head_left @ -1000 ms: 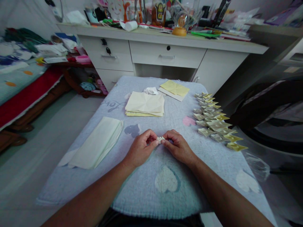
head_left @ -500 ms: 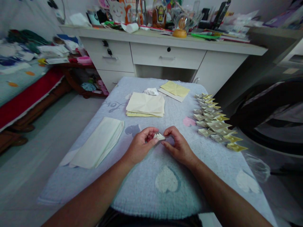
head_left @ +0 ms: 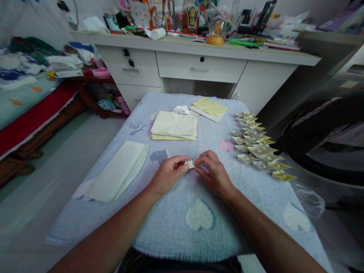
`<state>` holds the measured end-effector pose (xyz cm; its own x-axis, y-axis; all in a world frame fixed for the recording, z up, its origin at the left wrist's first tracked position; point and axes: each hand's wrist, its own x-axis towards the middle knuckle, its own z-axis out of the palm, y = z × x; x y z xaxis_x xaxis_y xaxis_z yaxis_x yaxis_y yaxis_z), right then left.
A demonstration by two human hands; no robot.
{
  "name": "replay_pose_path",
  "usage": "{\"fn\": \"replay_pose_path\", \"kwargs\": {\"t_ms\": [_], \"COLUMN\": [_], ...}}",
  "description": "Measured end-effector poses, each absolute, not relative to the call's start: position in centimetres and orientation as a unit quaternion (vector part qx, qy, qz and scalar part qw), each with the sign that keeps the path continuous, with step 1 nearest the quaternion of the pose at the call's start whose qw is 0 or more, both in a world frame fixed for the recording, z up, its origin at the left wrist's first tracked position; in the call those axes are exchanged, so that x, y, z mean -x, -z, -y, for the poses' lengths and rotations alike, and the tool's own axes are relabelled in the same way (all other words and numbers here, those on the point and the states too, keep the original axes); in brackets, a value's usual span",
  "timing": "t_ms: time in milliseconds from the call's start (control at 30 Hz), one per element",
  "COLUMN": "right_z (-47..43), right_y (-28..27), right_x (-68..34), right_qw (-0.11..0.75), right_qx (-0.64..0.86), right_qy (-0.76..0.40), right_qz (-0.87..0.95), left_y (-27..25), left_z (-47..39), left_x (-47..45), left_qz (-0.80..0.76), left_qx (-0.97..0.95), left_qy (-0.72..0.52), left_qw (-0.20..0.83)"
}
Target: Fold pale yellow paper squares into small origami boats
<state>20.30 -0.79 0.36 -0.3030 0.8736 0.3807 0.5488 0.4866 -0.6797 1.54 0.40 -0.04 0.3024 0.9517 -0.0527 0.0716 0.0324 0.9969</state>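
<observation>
A small folded white paper piece (head_left: 189, 164) is held between my two hands above the cloth-covered table (head_left: 170, 212). My left hand (head_left: 171, 170) pinches its left side between thumb and fingers. The thumb and index finger of my right hand (head_left: 212, 170) are closed on its right tip. Its exact shape is partly hidden by the fingers. Beyond the hands lies a stack of creased cream and yellow paper sheets (head_left: 174, 125). Rows of folded paper boats (head_left: 260, 149), white and yellow, stand to the right.
Folded pale paper sheets (head_left: 118, 172) lie at the left. A crumpled white tissue (head_left: 181, 110) and yellow and white sheets (head_left: 210, 106) are at the far end. A white desk (head_left: 199, 70) with cluttered top stands behind. A clear plastic bag (head_left: 308, 201) hangs by the right edge.
My right hand has moved slightly left, and its fingertips now close on the right tip of the folded paper. The left hand keeps its pinch.
</observation>
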Motion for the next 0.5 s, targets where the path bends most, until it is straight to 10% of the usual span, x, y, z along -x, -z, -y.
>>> {"fn": "replay_pose_path", "kwargs": {"t_ms": [500], "right_z": [0.58], "right_y": [-0.53], "right_x": [-20.58], "right_qw": [0.354], "right_qx": [0.432], "right_qy": [-0.236], "right_qz": [0.795], "left_y": [-0.07], "left_z": [-0.02], "left_x": [-1.38], "left_qz": [-0.44], "left_qx": [-0.702], "left_qy": [-0.36], "left_qw": [0.428]}}
